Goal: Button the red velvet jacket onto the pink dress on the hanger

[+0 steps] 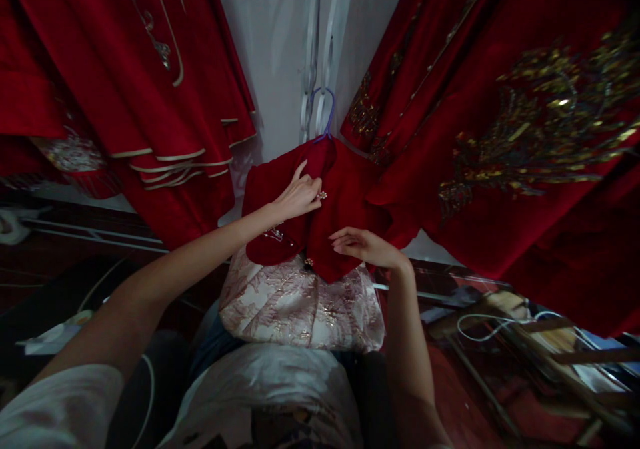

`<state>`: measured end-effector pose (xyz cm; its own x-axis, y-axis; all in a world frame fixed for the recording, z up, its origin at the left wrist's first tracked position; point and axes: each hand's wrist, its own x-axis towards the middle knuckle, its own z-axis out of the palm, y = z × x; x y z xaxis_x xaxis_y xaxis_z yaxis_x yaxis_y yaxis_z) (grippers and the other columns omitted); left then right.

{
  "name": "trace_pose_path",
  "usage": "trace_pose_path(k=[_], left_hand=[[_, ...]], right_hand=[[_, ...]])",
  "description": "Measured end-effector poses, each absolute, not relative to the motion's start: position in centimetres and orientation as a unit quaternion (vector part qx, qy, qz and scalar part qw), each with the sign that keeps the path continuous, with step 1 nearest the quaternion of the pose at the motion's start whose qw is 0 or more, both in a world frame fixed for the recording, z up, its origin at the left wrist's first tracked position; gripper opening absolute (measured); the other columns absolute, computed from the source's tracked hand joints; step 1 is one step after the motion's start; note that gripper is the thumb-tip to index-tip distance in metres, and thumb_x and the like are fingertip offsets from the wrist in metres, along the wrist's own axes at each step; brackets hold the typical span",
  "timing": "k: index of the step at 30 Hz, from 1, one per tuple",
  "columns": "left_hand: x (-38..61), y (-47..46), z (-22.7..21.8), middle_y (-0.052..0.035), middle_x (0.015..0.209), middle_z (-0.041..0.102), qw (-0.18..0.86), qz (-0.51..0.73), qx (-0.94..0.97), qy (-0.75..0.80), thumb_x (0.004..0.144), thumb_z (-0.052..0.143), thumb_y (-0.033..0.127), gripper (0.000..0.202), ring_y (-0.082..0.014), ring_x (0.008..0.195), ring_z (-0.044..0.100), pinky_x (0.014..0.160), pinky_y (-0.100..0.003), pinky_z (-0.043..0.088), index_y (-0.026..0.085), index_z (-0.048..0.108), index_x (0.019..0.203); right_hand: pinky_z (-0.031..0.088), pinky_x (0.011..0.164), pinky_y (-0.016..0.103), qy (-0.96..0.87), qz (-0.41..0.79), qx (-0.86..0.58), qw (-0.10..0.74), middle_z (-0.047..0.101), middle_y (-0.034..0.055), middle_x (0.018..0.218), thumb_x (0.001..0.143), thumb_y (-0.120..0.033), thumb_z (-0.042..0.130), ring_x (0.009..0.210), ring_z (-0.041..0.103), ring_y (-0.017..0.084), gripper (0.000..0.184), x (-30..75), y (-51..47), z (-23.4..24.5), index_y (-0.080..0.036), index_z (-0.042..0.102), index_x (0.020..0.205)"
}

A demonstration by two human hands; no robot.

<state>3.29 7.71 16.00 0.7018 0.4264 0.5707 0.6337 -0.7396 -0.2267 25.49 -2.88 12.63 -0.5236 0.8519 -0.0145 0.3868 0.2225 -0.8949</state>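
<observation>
Red garment [350, 189]: likely soft, light; hold plain cloth (trim [280, 237] looks fragile) | left hand [300, 196]: cannot tell grip | right hand [367, 246]: fingers slightly apart

Clothing shop or workroom: red garments [345, 199]

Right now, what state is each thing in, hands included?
Short red cloth jacket: hanging.
Thin blue-violet hanger: inside the jacket's neck.
Pale, pink-patterned shiny fabric: below the jacket, creased.
Red cloth with pale trim: hanging in folds.
Red cloth with gold beadwork: hanging.
Left hand: at jacket, grip unclear.
Right hand: open.
</observation>
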Motion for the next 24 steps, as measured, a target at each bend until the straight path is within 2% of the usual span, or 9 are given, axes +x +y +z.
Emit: trace_pose_path(k=[3,5,9,12,16,20,22,24], left_hand=[[3.1,7.4,15.9,-0.004,0.073,0.062,0.225,-0.248,-0.894,-0.299,0.085,0.046,0.021,0.014,-0.0196,0.08,0.06,0.115,-0.056,0.018,0.013,0.055,0.092],[2.9,7.2,15.8,-0.0051,0.075,0.063,0.233,-0.247,-0.89,-0.304,0.086,0.043,0.019,0.014,-0.0205,0.082,0.06,0.115,-0.058,0.018,0.013,0.054,0.093],[2.3,7.0,15.7,-0.0044,0.073,0.063,0.224,-0.26,-0.886,-0.312,0.09,0.037,0.015,0.018,-0.0193,0.081,0.06,0.115,-0.059,0.016,0.013,0.054,0.095],[2.1,7.1,15.9,-0.0032,0.076,0.065,0.219,-0.261,-0.891,-0.3,0.093,0.036,0.02,0.02,-0.0174,0.081,0.061,0.115,-0.058,0.015,0.014,0.055,0.096],[2.2,7.3,16.4,-0.0047,0.078,0.068,0.253,-0.21,-0.904,-0.275,0.095,0.037,0.027,0.027,-0.0166,0.08,0.063,0.117,-0.049,0.017,0.013,0.059,0.094],[2.2,7.8,16.6,-0.0062,0.085,0.072,0.286,-0.131,-0.918,-0.242,0.092,0.04,0.029,0.03,-0.0183,0.091,0.064,0.116,-0.044,0.02,0.015,0.067,0.09],[1.9,7.9,16.5,-0.0073,0.083,0.073,0.275,-0.077,-0.923,-0.259,0.09,0.042,0.027,0.03,-0.0194,0.089,0.066,0.11,-0.043,0.03,0.015,0.069,0.084],[1.2,7.9,16.3,-0.0114,0.077,0.073,0.252,-0.027,-0.915,-0.314,0.087,0.043,0.02,0.03,-0.0211,0.079,0.067,0.096,-0.041,0.041,0.012,0.07,0.078]], right_hand=[[0.048,0.099,0.037,-0.73,0.379,-0.423,0.379,0.063,0.0069,0.115,0.082,-0.041,0.062,0.107,0.06,0.017,0.033,24.8,-2.5,13.0,-0.021,0.061,0.109],[0.047,0.1,0.038,-0.71,0.349,-0.426,0.439,0.063,0.0066,0.115,0.084,-0.04,0.06,0.108,0.06,0.017,0.03,24.4,-2.3,13.3,-0.022,0.061,0.108],[0.048,0.1,0.038,-0.705,0.332,-0.427,0.459,0.064,0.0073,0.112,0.086,-0.042,0.058,0.106,0.06,0.018,0.028,24.0,-2.4,13.7,-0.022,0.061,0.104],[0.046,0.102,0.038,-0.703,0.296,-0.431,0.482,0.063,0.0079,0.117,0.087,-0.046,0.054,0.112,0.057,0.019,0.031,23.4,-2.1,14.0,-0.022,0.06,0.106],[0.038,0.109,0.039,-0.68,0.264,-0.411,0.548,0.052,0.0097,0.135,0.089,-0.055,0.045,0.126,0.048,0.019,0.05,21.0,0.0,15.2,-0.023,0.049,0.127],[0.031,0.113,0.04,-0.691,0.331,-0.388,0.512,0.038,0.01,0.147,0.09,-0.064,0.029,0.137,0.036,0.021,0.069,16.7,3.3,16.3,-0.019,0.032,0.142],[0.023,0.116,0.046,-0.655,0.333,-0.463,0.495,0.03,0.0179,0.15,0.086,-0.069,0.032,0.142,0.025,0.027,0.084,14.8,4.5,16.0,-0.009,0.023,0.144],[0.011,0.116,0.055,-0.609,0.281,-0.552,0.495,0.02,0.0269,0.151,0.08,-0.073,0.041,0.144,0.012,0.036,0.101,14.0,5.2,15.3,0.0,0.014,0.145]])
